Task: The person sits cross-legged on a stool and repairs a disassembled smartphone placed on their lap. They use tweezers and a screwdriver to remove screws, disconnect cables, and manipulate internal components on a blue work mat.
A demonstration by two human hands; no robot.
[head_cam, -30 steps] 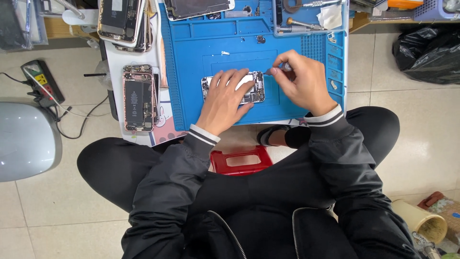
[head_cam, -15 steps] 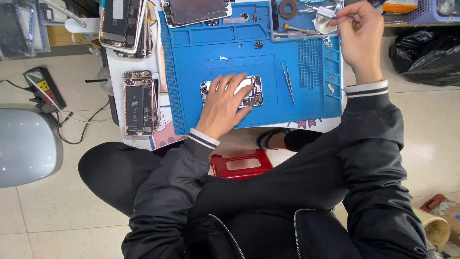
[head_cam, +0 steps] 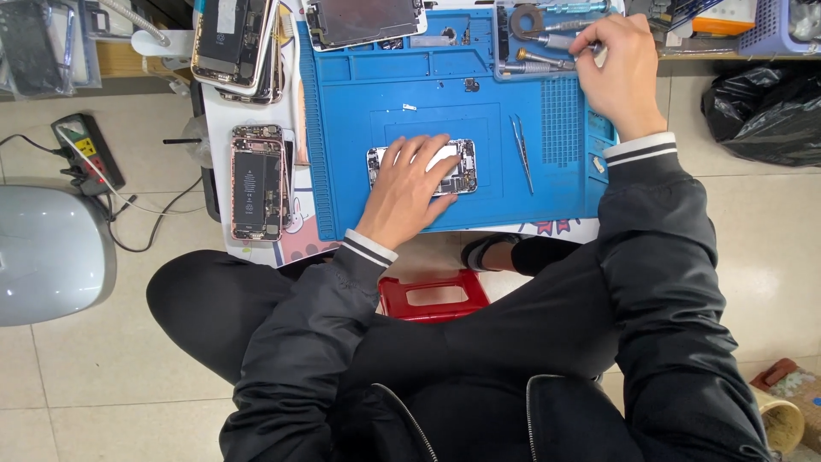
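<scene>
My left hand (head_cam: pixel 409 190) lies flat on an opened phone (head_cam: pixel 463 170) in the middle of the blue work mat (head_cam: pixel 359 120), holding it down. My right hand (head_cam: pixel 620 73) is up at the mat's far right corner, over a tool tray (head_cam: pixel 513 64). Its thumb and forefinger pinch the end of a silver screwdriver (head_cam: pixel 547 40) that lies in the tray among other drivers. A pair of tweezers (head_cam: pixel 520 152) lies loose on the mat just right of the phone.
Another opened phone (head_cam: pixel 255 181) lies left of the mat, with stacked phones (head_cam: pixel 235 38) and a screen panel (head_cam: pixel 363 21) farther back. A red stool (head_cam: pixel 432 295) sits between my legs. The floor holds a power strip (head_cam: pixel 85 150) and a black bag (head_cam: pixel 761 111).
My right hand left the phone, the tweezers now lie on the mat, and the hand moved up to the tool tray. My left hand stayed on the phone.
</scene>
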